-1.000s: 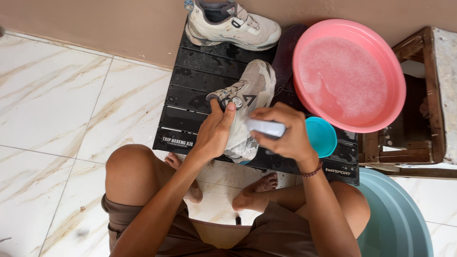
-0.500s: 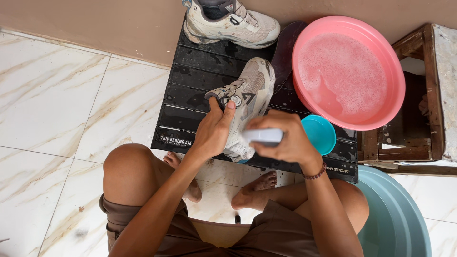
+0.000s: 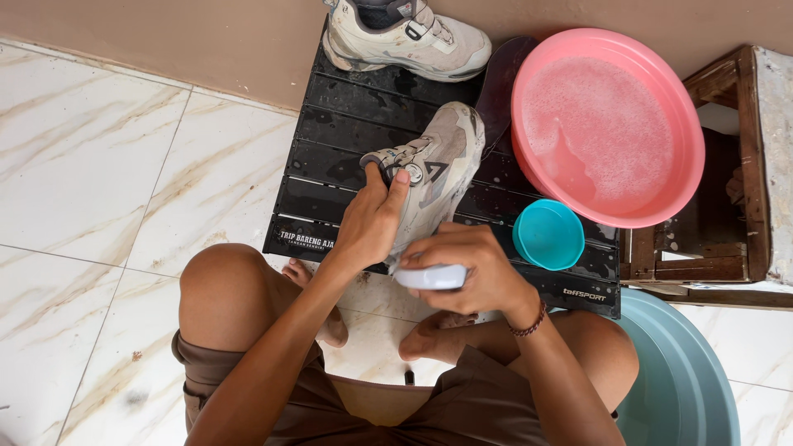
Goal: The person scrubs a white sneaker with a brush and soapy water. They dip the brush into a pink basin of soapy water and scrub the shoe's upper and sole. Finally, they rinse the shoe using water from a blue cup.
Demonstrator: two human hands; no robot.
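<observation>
White marble-look floor tiles (image 3: 99,165) at far left. Low black slatted table (image 3: 330,140) stands against a tan wall (image 3: 165,41). Person squats in front of it, knees wide, brown shorts (image 3: 248,396), bare feet on the tile. Left hand (image 3: 373,221) lies on the beige sneaker (image 3: 442,157) that sits mid-table, toe pointing away; fingers curled over its heel and tongue end, thumb up by the round lace dial, gripping it. Second matching sneaker (image 3: 405,37) lies sideways at the back edge of the table, by the wall. Right hand (image 3: 462,268) sits just beside the near end of the held sneaker, fingers closed round a white brush (image 3: 429,277), bristles not visible; beaded bracelet (image 3: 529,320) on that wrist. Small teal bowl (image 3: 548,234) right of the hands, near the table's front. Pink basin (image 3: 607,124) of soapy water behind it, overhanging the table. Wooden crate (image 3: 727,165) far right; grey-blue tub (image 3: 686,380) at lower right on the floor.
</observation>
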